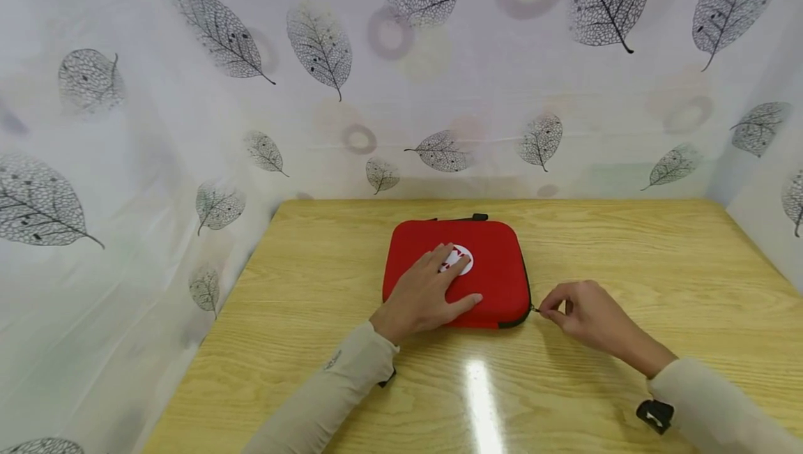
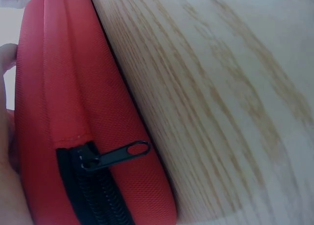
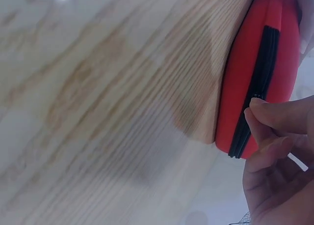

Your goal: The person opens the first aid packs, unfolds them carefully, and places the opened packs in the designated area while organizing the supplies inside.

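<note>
A red zip-up case [image 1: 492, 248] with a round white emblem [image 1: 466, 259] lies flat on the table. My left hand [image 1: 426, 293] rests on top of it, fingers spread and partly over the emblem. At the case's near right corner, my right hand [image 1: 586, 314] pinches a small zipper pull [image 1: 534, 309] between thumb and forefinger. In the right wrist view, those fingertips meet the black zipper [image 3: 265, 58] along the case's side. Another black zipper pull [image 2: 120, 156] hangs free in the left wrist view, where the zipper meets red fabric.
Wood-grain table [image 1: 326, 259] surrounds the case. A black tab [image 1: 479, 217] sticks out behind the case. Leaf-patterned white sheeting [image 1: 489, 91] rises at the back and both sides. A black wrist device [image 1: 655, 415] sits below the right sleeve.
</note>
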Action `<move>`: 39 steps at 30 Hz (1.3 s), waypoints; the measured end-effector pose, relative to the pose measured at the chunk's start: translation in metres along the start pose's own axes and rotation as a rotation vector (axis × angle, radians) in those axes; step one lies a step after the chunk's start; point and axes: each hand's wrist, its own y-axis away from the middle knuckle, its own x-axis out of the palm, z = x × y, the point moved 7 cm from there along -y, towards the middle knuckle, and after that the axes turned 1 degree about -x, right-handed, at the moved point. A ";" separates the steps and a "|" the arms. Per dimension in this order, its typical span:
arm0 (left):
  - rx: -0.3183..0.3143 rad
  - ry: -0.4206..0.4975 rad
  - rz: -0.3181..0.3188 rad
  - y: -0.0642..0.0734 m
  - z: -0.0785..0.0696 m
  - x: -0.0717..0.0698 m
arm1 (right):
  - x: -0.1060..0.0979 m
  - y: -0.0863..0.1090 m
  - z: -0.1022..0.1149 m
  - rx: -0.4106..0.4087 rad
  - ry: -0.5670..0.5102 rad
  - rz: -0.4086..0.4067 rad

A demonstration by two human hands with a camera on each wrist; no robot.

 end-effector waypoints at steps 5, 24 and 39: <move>0.003 -0.003 -0.005 0.000 0.001 0.000 | 0.001 0.002 0.009 -0.035 -0.006 -0.005; 0.004 -0.003 -0.009 0.002 0.002 -0.001 | 0.012 0.007 0.010 -0.016 -0.151 0.038; 0.031 -0.080 -0.004 0.004 0.000 -0.005 | 0.000 -0.001 0.002 -0.008 -0.058 -0.064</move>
